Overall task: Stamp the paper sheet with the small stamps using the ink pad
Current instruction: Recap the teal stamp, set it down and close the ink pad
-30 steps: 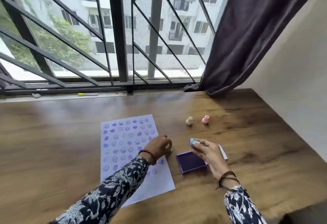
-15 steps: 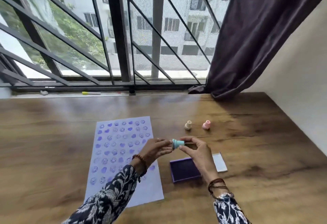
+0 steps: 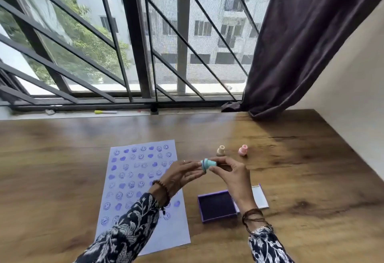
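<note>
A pale lilac paper sheet (image 3: 133, 179) lies on the wooden table, covered with several purple smiley and heart prints. To its right sits an open purple ink pad (image 3: 216, 205) with its white lid (image 3: 259, 197) beside it. I hold a small teal stamp (image 3: 207, 164) sideways in the air above the table between both hands. My right hand (image 3: 232, 177) pinches its narrow end and my left hand (image 3: 182, 174) pinches its wide end. A beige stamp (image 3: 220, 150) and a pink stamp (image 3: 242, 150) stand on the table beyond my hands.
A barred window runs along the table's far edge, with a yellow-capped marker (image 3: 105, 112) on the sill. A dark curtain (image 3: 301, 44) hangs at the right beside a white wall (image 3: 353, 88). Bare wood (image 3: 311, 169) stretches right of the ink pad.
My left hand lifted off the paper and met my right hand, which brought the teal stamp up from beside the ink pad. Both hands now hold it.
</note>
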Demonstrator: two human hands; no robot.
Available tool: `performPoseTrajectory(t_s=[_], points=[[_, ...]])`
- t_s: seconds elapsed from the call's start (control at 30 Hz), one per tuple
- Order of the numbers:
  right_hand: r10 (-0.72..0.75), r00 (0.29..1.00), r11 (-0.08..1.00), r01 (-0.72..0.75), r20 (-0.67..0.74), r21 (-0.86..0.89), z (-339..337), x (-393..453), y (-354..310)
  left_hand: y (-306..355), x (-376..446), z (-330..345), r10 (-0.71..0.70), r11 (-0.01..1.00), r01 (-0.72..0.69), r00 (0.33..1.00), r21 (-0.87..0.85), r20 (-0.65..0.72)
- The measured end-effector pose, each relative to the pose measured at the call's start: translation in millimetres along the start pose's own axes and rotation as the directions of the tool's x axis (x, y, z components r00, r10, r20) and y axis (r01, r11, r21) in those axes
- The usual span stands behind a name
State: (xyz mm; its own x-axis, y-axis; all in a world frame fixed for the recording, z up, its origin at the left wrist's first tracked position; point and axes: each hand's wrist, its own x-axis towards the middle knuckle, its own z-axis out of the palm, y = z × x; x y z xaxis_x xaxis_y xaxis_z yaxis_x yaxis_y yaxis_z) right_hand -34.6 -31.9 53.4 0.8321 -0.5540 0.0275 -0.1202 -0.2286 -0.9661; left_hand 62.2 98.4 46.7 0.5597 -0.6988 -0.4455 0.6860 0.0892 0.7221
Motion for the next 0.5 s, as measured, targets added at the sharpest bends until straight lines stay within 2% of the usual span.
performPoseTrajectory(t_s=[0.2, 0.3, 0.4, 0.5], points=[[-0.045, 0.989, 0.989, 0.064, 0.142, -0.132, -4, 17, -6, 6, 8, -9, 0.016, 0.998, -0.016, 1.000, 0.054, 0.012], [-0.009, 0.980, 0.988, 0.040, 0.199, -0.151, -5, 25, -7, 3, 11, -14, 0.004, 0.999, -0.004, 1.000, 0.054, 0.017], [0.064, 0.972, 0.998, -0.060, 0.225, -0.025, -4, 28, -7, -4, 15, -14, 0.013, 1.000, -0.012, 1.000, -0.025, 0.023], [0.130, 0.974, 0.973, -0.162, 0.184, 0.167, 2, 29, -3, -8, 20, -12, 0.061, 0.988, -0.058, 0.998, -0.140, 0.019]])
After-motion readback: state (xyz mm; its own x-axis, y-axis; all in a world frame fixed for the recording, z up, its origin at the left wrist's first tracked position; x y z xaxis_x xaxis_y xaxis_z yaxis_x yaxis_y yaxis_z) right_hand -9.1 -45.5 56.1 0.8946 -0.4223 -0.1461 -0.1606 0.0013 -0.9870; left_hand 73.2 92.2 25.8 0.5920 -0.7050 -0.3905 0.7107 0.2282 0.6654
